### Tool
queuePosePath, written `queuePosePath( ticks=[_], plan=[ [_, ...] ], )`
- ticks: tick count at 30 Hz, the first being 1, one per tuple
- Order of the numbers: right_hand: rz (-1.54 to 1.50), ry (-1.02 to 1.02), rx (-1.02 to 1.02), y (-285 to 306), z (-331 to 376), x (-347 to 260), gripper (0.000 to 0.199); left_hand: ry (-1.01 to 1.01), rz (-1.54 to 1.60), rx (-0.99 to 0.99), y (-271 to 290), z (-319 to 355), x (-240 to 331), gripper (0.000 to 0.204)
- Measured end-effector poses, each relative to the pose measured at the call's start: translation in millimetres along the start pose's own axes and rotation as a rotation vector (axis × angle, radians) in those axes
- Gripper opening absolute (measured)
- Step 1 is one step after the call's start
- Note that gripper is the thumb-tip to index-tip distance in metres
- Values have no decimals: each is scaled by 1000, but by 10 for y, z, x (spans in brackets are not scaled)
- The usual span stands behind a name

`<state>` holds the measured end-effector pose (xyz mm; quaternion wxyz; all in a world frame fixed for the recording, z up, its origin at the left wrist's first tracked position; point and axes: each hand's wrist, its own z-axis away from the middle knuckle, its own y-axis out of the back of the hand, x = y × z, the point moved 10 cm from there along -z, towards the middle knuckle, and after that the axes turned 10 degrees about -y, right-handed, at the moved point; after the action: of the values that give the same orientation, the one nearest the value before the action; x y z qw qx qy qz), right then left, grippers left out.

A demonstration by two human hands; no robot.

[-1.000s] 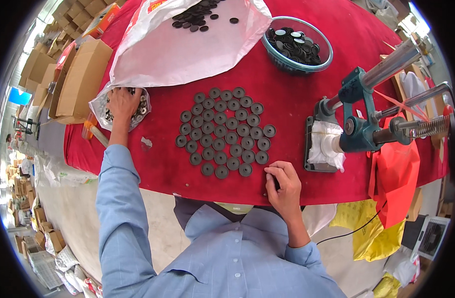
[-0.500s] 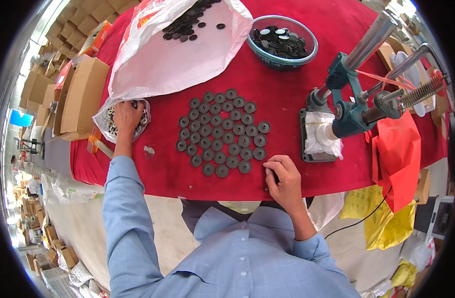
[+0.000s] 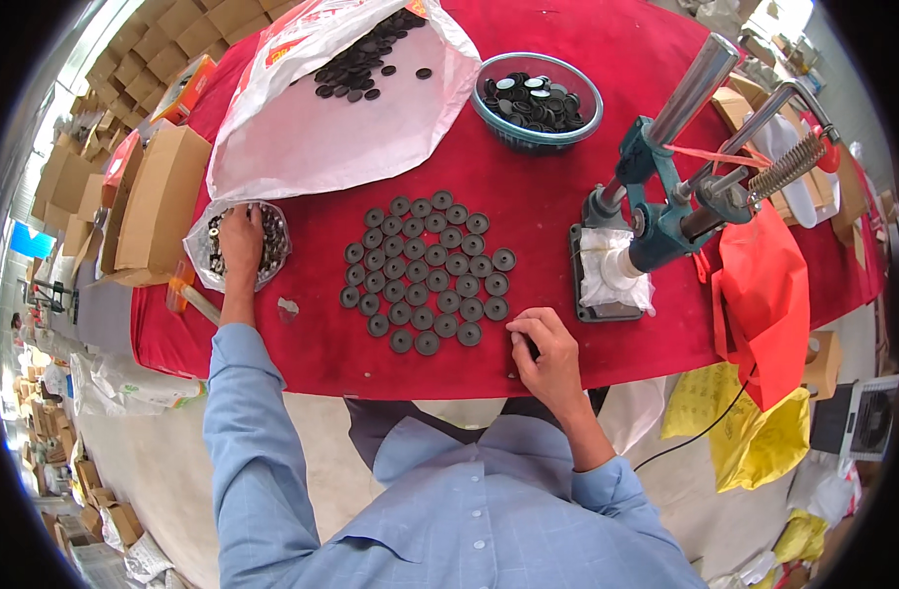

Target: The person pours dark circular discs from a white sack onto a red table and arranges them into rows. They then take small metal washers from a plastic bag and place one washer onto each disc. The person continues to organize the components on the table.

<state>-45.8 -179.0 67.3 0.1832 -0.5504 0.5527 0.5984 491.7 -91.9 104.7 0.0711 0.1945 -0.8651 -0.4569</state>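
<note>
My left hand (image 3: 240, 239) reaches into a clear bag of small metal parts (image 3: 269, 241) at the left edge of the red table (image 3: 538, 216), fingers curled among them. My right hand (image 3: 541, 351) rests near the table's front edge, fingers closed around a small dark disc that is mostly hidden. Between the hands lies a cluster of several dark round discs (image 3: 426, 272) laid flat in rows.
A teal hand press (image 3: 665, 201) stands at the right on a dark base. A blue bowl (image 3: 538, 98) of dark discs and a white plastic bag (image 3: 322, 118) with more discs sit at the back. Cardboard boxes (image 3: 160, 201) lie left; red and yellow bags (image 3: 763, 324) hang right.
My left hand stays in the bag of metal parts, fingers shifting slightly. My right hand has hardly moved at the front edge. The view has tilted a little.
</note>
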Motion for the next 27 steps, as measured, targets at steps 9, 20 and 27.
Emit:
queuePosePath(
  ticks=[9,20,27],
  plan=[
    [-740,-450,-351,-618,-554,-305,25,448,719,360,221,207,144,29],
    [-952,-741,-641,-2019,-1549,-228,60,680,1565,91,-244,54,2200,23],
    [-936,-730,-569,-1863,-1672,-68,49,611,1648,100,-400,-86,2374,25]
  ],
)
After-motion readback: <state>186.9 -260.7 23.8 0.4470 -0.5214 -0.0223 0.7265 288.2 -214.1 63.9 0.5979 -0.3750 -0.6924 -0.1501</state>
